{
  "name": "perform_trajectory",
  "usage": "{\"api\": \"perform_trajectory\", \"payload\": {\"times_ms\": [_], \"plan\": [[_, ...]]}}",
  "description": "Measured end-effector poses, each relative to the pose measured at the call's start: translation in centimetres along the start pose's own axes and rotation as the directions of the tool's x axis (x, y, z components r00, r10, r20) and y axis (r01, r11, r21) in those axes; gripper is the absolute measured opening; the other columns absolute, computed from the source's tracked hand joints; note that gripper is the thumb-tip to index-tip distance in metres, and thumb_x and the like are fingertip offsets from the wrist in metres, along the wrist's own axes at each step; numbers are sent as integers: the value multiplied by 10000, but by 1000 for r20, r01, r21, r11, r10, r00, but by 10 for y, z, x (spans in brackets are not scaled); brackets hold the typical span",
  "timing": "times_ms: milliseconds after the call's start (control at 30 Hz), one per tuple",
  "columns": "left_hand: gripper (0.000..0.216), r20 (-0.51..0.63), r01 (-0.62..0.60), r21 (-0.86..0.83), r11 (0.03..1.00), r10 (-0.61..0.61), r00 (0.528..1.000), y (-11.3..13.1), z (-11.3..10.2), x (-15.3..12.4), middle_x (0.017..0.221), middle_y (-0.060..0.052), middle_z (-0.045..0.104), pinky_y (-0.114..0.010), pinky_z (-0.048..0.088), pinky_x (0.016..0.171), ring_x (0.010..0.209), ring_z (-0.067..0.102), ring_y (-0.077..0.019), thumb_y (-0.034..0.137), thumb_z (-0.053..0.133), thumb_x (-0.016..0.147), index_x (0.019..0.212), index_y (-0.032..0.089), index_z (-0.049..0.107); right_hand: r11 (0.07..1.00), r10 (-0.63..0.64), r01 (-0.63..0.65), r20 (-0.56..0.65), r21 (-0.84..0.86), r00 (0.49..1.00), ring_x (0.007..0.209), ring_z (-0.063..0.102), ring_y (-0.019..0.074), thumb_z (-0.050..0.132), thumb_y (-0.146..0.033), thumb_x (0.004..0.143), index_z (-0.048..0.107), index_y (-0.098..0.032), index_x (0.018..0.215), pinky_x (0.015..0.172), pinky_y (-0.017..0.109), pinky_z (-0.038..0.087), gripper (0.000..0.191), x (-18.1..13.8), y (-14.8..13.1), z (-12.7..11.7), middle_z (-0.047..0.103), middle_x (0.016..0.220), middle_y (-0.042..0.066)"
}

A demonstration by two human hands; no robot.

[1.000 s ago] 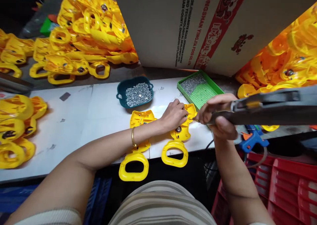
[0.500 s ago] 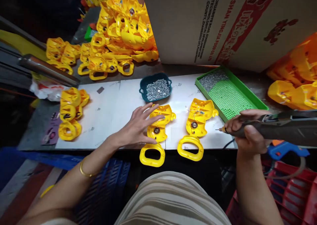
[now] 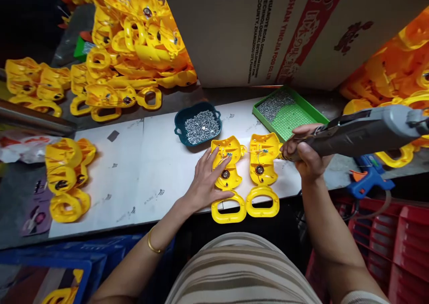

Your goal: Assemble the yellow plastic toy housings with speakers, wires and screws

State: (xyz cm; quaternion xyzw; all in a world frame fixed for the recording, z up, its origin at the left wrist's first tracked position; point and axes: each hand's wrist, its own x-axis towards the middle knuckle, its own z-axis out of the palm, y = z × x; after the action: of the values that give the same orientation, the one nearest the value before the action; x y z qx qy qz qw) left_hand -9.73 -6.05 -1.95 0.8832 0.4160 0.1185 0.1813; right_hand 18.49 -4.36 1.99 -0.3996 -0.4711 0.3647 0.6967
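Note:
Two yellow plastic toy shell halves lie hollow side up on the white work surface, each with a ring handle toward me. My left hand (image 3: 207, 182) rests with fingers spread on the left edge of the left shell (image 3: 233, 180), thumb at its handle. Close beside it on the right lies the right shell (image 3: 267, 173); thin wires and a round metal part show inside both. Wrapped round an electric screwdriver (image 3: 355, 132), my right hand (image 3: 310, 154) has its tip near the right edge of the right shell. Whether the tip touches the shell I cannot tell.
A dark teal bowl (image 3: 178, 124) of small screws stands behind the left shell, a green tray (image 3: 310, 109) with more screws at back right. Yellow shells are stacked (image 3: 63, 168) at left and piled (image 3: 140, 40) at back. A cardboard box (image 3: 228, 36) and blue glue gun (image 3: 368, 181) flank the surface.
My left hand has moved right onto the left shell, and the two shells now sit closer together. My right hand has brought the screwdriver leftward to the right shell. The camera view has shifted.

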Motion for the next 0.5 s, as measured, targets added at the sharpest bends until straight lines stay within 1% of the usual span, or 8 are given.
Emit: {"api": "perform_trajectory", "payload": {"times_ms": [133, 200, 233, 300, 367, 400, 433, 500], "plan": [[973, -54, 38, -3, 999, -38, 998, 7, 8, 13, 1618, -154, 87, -600, 154, 1143, 1474, 69, -420, 621, 729, 713, 1512, 298, 277, 1000, -2, 2, 4, -3, 1000, 448, 526, 136, 712, -378, 757, 649, -238, 968, 466, 287, 434, 261, 6, 4, 2, 568, 560, -39], [907, -93, 41, 26, 999, -39, 995, 13, 6, 15, 1614, -160, 115, -613, 139, 1135, 1470, 94, -423, 603, 723, 732, 1491, 293, 334, 1000, -10, 11, 9, -14, 1000, 470, 537, 139, 702, -372, 768, 650, -233, 985, 482, 291, 438, 263, 7, 6, 1, 572, 573, -35], [840, -108, 19, 51, 998, -14, 994, 17, 4, 16, 1610, -159, 142, -612, 124, 1136, 1470, 110, -416, 587, 705, 760, 1473, 293, 372, 1000, -14, 14, 11, -16, 1000, 480, 543, 141, 697, -368, 772, 649, -232, 992, 488, 294, 439, 263, 7, 6, 0, 576, 582, -32], [678, -116, -72, 116, 991, 85, 990, 26, -1, 17, 1592, -142, 233, -590, 76, 1152, 1469, 151, -386, 545, 654, 826, 1424, 300, 452, 1000, -24, 24, 10, -16, 1000, 490, 551, 147, 694, -366, 773, 642, -234, 999, 492, 300, 441, 267, 6, 6, -2, 580, 593, -30], [552, -82, -185, 175, 967, 201, 976, 37, -3, 20, 1557, -112, 338, -556, 17, 1169, 1462, 206, -348, 506, 606, 876, 1385, 317, 503, 999, -32, 32, -2, -26, 999, 488, 553, 150, 694, -370, 769, 636, -237, 996, 489, 306, 444, 269, 3, 3, -4, 583, 597, -29], [524, -57, -228, 196, 954, 243, 968, 42, -3, 22, 1540, -101, 374, -540, -6, 1175, 1456, 232, -333, 498, 587, 891, 1378, 321, 512, 999, -36, 35, -13, -34, 999, 486, 553, 152, 692, -373, 770, 637, -237, 992, 487, 309, 447, 266, 2, 1, -5, 585, 598, -28], [508, -33, -256, 212, 943, 269, 963, 46, -2, 24, 1530, -96, 395, -527, -23, 1178, 1451, 250, -322, 495, 569, 903, 1377, 321, 514, 999, -37, 36, -21, -39, 999, 483, 552, 154, 688, -375, 772, 638, -237, 992, 485, 313, 453, 264, 0, -2, -7, 587, 598, -26], [487, 11, -275, 229, 934, 280, 960, 50, 0, 30, 1529, -96, 399, -515, -36, 1180, 1449, 266, -309, 492, 531, 925, 1380, 318, 512, 999, -44, 43, -21, -29, 999, 474, 547, 152, 680, -369, 779, 641, -236, 1000, 482, 314, 463, 261, -5, -10, -11, 586, 591, -26]]}}
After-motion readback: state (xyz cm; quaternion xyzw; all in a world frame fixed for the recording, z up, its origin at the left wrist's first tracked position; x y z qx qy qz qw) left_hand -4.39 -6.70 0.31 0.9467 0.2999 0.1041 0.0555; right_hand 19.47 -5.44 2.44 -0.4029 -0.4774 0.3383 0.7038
